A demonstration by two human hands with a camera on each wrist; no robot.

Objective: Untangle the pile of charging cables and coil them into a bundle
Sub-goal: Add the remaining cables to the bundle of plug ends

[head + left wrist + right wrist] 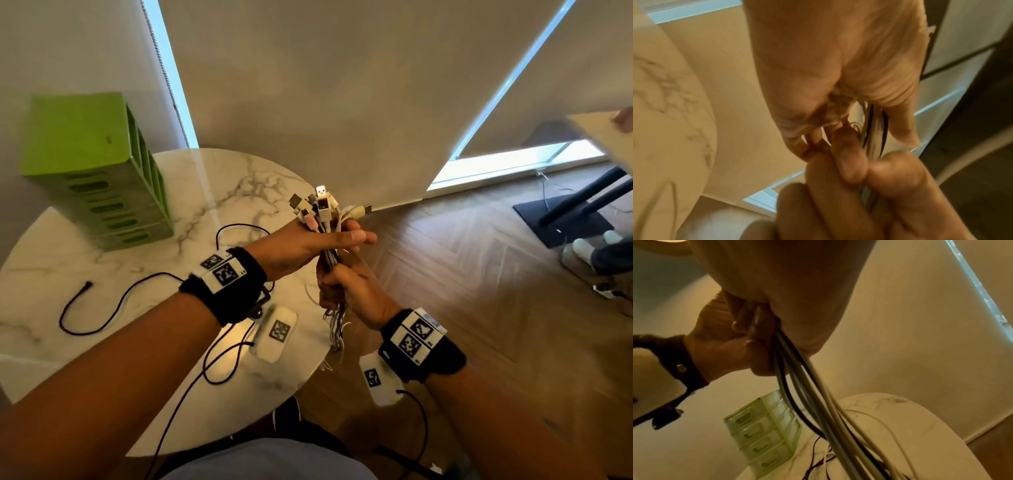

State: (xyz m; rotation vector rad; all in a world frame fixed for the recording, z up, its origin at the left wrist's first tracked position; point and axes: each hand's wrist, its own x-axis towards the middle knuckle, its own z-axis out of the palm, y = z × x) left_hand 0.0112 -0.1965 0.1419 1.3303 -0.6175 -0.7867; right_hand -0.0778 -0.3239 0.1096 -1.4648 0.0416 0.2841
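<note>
The charging cables are gathered into one upright bunch, mostly white and grey with a dark strand or two, held in the air just past the table's right edge. Their plugs fan out at the top, white and silver, one pinkish. The loose lower lengths hang down in a straggly tail.

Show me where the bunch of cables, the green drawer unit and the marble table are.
cables (329, 219): head view, on the plug ends above the left hand.
green drawer unit (73, 137): head view, on its top face.
marble table (48, 260): head view, on a bare patch left of the arms.
</note>
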